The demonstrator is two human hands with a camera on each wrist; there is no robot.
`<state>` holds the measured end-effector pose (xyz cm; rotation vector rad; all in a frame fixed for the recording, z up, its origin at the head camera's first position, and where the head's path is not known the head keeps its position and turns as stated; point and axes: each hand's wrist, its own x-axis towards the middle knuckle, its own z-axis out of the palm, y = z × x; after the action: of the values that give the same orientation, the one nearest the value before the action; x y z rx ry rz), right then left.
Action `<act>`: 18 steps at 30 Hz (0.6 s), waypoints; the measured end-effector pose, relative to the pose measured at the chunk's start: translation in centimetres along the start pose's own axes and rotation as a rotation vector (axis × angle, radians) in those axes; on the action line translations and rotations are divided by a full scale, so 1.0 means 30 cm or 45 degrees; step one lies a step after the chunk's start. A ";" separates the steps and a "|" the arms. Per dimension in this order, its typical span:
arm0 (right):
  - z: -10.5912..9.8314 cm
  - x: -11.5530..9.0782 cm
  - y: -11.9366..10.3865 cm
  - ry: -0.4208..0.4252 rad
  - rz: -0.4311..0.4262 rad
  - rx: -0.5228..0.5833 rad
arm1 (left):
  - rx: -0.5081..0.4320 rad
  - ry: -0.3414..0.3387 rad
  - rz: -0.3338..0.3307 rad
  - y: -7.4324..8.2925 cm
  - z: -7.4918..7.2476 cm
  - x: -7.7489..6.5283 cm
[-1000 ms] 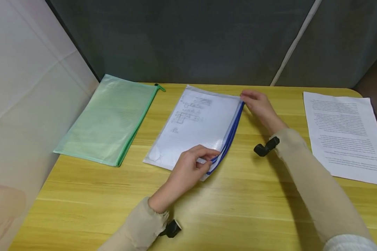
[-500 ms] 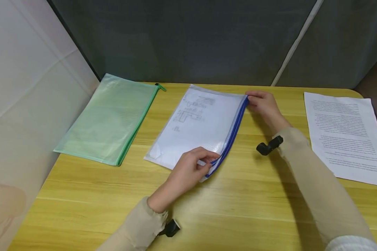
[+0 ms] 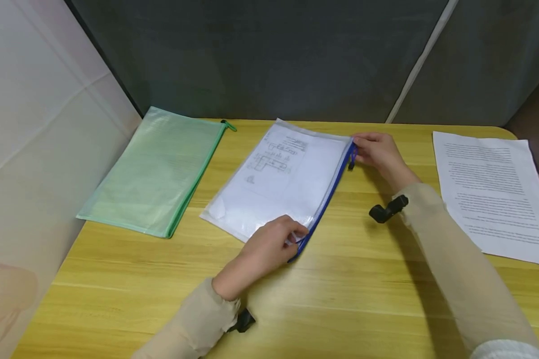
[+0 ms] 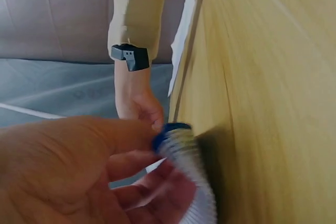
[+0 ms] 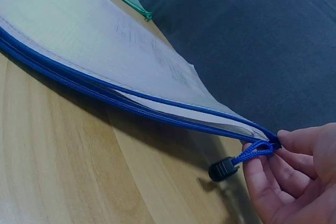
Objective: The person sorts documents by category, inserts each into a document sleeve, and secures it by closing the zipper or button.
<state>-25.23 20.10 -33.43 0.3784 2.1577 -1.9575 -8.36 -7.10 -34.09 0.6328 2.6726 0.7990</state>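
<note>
A clear zip folder (image 3: 314,184) with blue zipper edging lies in the middle of the table, a sheet with a faint drawing showing through it. My left hand (image 3: 269,244) pinches its near right corner by the blue edge. At the far right corner my right hand (image 3: 379,152) grips the zipper end between thumb and fingers. A blue cord with a black toggle (image 5: 223,169) hangs there. In the right wrist view the two blue zipper edges (image 5: 142,106) stand apart, with white paper between them. The left wrist view shows the folder's corner (image 4: 184,145) lifted and bent.
To the left lies a green zip folder (image 3: 157,169), its zipper side facing right. Printed sheets (image 3: 489,194) lie at the right end of the wooden table (image 3: 332,309). A dark panel (image 3: 260,60) rises behind, and a pale wall (image 3: 40,124) stands at left.
My right hand moved slightly right and now grips the folder's far corner, with the corded toggle come into sight. The folder turned a little, and its near corner shifted slightly left with my left hand.
</note>
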 end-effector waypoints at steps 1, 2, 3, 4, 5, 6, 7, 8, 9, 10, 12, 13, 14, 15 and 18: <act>0.000 -0.002 -0.001 -0.003 0.002 -0.004 | 0.035 -0.039 -0.008 0.001 -0.001 0.002; 0.000 -0.003 -0.002 -0.006 0.005 -0.010 | 0.066 -0.075 -0.013 0.001 -0.003 0.006; -0.001 -0.005 -0.003 -0.009 0.007 -0.015 | 0.094 -0.106 -0.006 0.001 -0.006 0.010; -0.001 -0.007 -0.006 -0.010 0.012 -0.020 | 0.114 -0.134 0.001 0.001 -0.011 0.014; -0.001 -0.010 -0.008 -0.013 0.016 -0.023 | 0.122 -0.159 0.004 0.002 -0.018 0.020; -0.003 -0.011 -0.011 -0.017 0.019 -0.026 | 0.121 -0.183 0.010 0.001 -0.024 0.028; -0.003 -0.013 -0.014 -0.021 0.022 -0.031 | 0.098 -0.205 0.007 0.001 -0.032 0.037; -0.004 -0.016 -0.017 -0.024 0.027 -0.037 | 0.070 -0.228 0.008 -0.002 -0.039 0.049; -0.005 -0.018 -0.020 -0.028 0.030 -0.042 | 0.039 -0.250 0.007 -0.005 -0.047 0.062; -0.005 -0.020 -0.023 -0.030 0.035 -0.042 | 0.010 -0.275 0.000 -0.008 -0.054 0.077; -0.006 -0.023 -0.029 -0.034 0.042 -0.046 | -0.050 -0.324 0.000 -0.018 -0.069 0.111; -0.006 -0.025 -0.031 -0.040 0.045 -0.044 | -0.073 -0.349 0.000 -0.023 -0.076 0.130; -0.005 -0.027 -0.034 -0.041 0.050 -0.045 | -0.090 -0.371 0.006 -0.028 -0.083 0.150; -0.004 -0.029 -0.036 -0.044 0.054 -0.046 | -0.109 -0.393 0.010 -0.031 -0.090 0.170; -0.001 -0.032 -0.041 -0.056 0.068 -0.054 | -0.187 -0.445 0.005 -0.038 -0.106 0.237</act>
<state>-24.71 19.99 -31.97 0.3788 2.1357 -1.8714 -16.10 -5.95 -33.17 0.6714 2.2770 0.7946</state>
